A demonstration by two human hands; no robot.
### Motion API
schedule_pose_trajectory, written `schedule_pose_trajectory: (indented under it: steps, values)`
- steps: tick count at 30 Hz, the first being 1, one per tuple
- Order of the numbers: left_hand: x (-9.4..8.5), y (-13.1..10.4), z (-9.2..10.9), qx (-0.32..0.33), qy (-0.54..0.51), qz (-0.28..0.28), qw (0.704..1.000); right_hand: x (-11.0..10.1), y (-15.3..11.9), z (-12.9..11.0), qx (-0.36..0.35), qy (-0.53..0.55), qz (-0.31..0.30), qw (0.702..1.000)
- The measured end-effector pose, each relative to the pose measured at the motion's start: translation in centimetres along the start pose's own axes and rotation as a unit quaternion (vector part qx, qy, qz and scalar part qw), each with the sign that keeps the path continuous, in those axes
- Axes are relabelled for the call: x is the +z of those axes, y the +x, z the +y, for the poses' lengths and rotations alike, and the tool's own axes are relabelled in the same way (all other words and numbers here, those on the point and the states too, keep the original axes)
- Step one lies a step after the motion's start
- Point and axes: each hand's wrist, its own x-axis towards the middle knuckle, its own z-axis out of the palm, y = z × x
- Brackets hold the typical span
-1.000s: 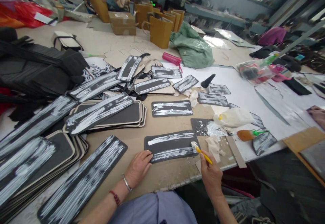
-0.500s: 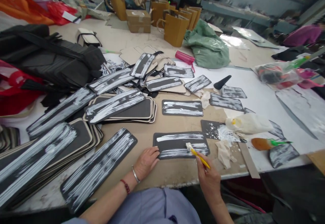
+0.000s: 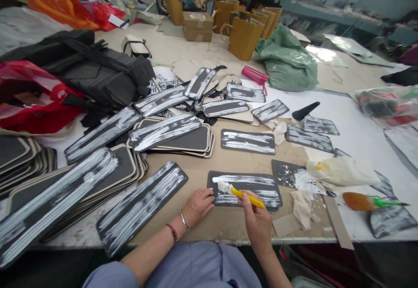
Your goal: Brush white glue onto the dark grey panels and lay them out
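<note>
A dark rectangular panel (image 3: 244, 185) with white streaks lies on brown board in front of me. My left hand (image 3: 200, 205) rests at its left edge, the fingertips close together on the corner. My right hand (image 3: 256, 218) grips a yellow-handled brush (image 3: 248, 197), whose white-coated bristles are over the left part of the panel. Just to the right, a dark piece (image 3: 283, 172) carries white spatters and a thick white smear. Another streaked panel (image 3: 248, 141) lies behind the first, and a longer one (image 3: 143, 205) is left of my left hand.
Stacked dark panels (image 3: 127, 159) and black folded material (image 3: 114, 70) fill the left. On the right are a crumpled cloth (image 3: 302, 207), a whitish bag (image 3: 342, 170) and an orange bottle (image 3: 357, 201). Tan bags (image 3: 244, 38), a carton (image 3: 197, 26) and a person's hand stand at the back.
The brush in my right hand has moved left along the panel, from its right part to its left part. My left hand stays at the panel's left edge. The camera view has shifted.
</note>
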Motion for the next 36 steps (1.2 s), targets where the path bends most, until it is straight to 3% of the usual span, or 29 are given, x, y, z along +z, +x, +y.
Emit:
schedule_pose_trajectory:
  steps: [4,6,13,15,18,22,25,30,32,34,36]
  values:
    - [-0.2,0.2,0.1,-0.001,0.004,-0.010,1.000,2.5,1.2,-0.5,0.015,0.064,-0.015,0.998]
    - [-0.3,0.3,0.1,-0.003,0.005,-0.019,1.000,2.7,1.8,0.1,0.020,0.067,-0.006,0.998]
    - [-0.1,0.2,0.1,-0.009,-0.003,-0.018,1.000,-2.1,2.5,1.1,0.038,-0.010,0.118,0.992]
    - [0.0,0.1,0.0,-0.008,-0.009,-0.014,1.000,-2.2,1.5,0.6,0.043,-0.004,0.104,0.994]
    - [0.2,-0.1,-0.1,-0.010,-0.009,0.002,1.000,-0.5,-0.5,0.2,0.078,0.054,0.041,0.995]
    - [0.6,-0.6,-0.4,-0.003,0.008,0.028,1.000,0.9,-1.5,1.4,0.084,0.087,-0.004,0.993]
    - [0.8,-0.8,-0.5,0.008,0.021,0.045,0.999,-1.6,0.1,3.6,0.082,0.068,0.044,0.993]
    - [0.8,-0.7,-0.5,0.015,0.035,0.053,0.998,-10.4,3.8,7.7,0.113,-0.077,0.188,0.973]
    - [0.8,-0.7,-0.3,0.019,0.043,0.057,0.997,-13.1,4.7,8.4,0.113,-0.135,0.226,0.958]
    - [0.8,-0.6,-0.1,0.017,0.048,0.056,0.997,-14.3,5.1,8.4,0.090,-0.161,0.237,0.954]
    - [0.7,-0.6,0.1,0.011,0.050,0.053,0.997,-14.2,5.4,7.7,0.057,-0.167,0.236,0.956]
